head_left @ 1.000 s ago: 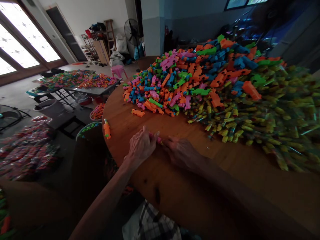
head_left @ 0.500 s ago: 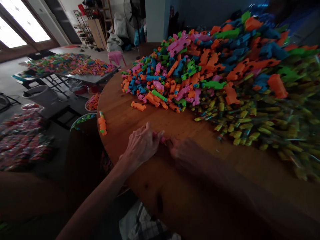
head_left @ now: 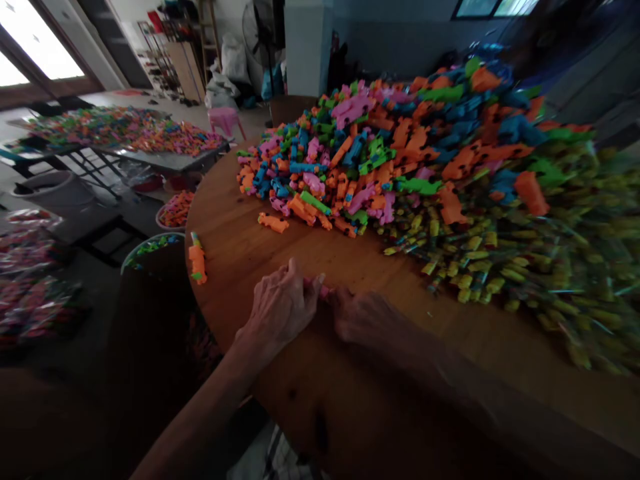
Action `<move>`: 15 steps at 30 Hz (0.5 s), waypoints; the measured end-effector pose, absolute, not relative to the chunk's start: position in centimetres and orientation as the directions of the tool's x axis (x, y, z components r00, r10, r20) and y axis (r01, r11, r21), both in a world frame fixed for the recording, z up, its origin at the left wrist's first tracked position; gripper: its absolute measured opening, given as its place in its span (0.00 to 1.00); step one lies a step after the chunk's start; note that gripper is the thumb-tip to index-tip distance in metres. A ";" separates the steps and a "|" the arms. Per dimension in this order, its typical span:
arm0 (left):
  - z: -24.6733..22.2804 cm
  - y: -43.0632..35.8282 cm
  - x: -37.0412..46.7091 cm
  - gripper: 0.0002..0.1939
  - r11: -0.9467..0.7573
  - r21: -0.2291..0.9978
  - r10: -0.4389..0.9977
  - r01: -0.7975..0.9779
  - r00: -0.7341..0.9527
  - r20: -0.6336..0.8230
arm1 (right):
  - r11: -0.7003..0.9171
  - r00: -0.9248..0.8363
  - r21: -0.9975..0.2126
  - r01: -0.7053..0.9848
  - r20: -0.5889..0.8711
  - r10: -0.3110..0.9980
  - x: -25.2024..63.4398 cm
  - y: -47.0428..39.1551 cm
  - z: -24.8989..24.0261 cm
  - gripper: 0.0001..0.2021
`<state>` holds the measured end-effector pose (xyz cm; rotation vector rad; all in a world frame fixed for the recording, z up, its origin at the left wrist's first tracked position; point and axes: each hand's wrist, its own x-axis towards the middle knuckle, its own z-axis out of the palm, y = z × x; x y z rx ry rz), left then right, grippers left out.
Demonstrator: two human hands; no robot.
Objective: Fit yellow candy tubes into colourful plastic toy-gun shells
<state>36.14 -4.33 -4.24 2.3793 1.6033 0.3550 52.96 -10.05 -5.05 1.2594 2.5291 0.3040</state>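
Note:
My left hand (head_left: pixel 283 300) is closed around one end of a small pink plastic toy (head_left: pixel 324 292), low over the wooden table (head_left: pixel 240 257). From the other side my right hand (head_left: pixel 363 317) pinches the toy's opposite end. Only a short pink stretch shows between the two hands; the fingers cover the rest. Beyond them lies a loose orange toy (head_left: pixel 273 222), in front of a big heap of orange, blue, green and pink plastic toys (head_left: pixel 350 167). An orange toy with a pale tip (head_left: pixel 197 259) rests by the left table edge.
Many yellow-ended thin pieces (head_left: pixel 490 260) spread over the table's right side. Left of the table stand a tub with green and blue pieces (head_left: pixel 155 245) and a basin of orange ones (head_left: pixel 177 210). Farther back, another table (head_left: pixel 175 160) is covered with toys. Filled clear bags (head_left: pixel 40 300) lie at left.
The head view has shifted a little, so the table and heap sit farther left. Both hands stay on the pink toy, and the right fingertips are slightly closer to the left hand.

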 end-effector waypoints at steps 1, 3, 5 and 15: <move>-4.2 -4.4 36.2 0.16 -0.348 0.332 0.936 0.877 0.347 0.063 | 0.578 -0.558 0.324 0.749 -0.164 0.814 52.9 -10.0 -5.2 0.16; -4.3 -4.6 36.3 0.16 -0.317 0.333 0.948 0.888 0.311 0.074 | 0.545 -0.529 0.325 0.773 -0.144 0.836 52.8 -10.0 -5.6 0.17; -4.4 -4.6 36.2 0.15 -0.300 0.363 0.954 0.882 0.288 0.086 | 0.514 -0.502 0.276 0.812 -0.121 0.857 52.8 -10.1 -5.7 0.16; -5.5 -0.4 27.7 0.12 -0.110 0.315 0.984 0.943 0.059 0.169 | 0.405 -0.394 -0.056 0.912 0.148 0.907 48.1 -2.5 -4.8 0.17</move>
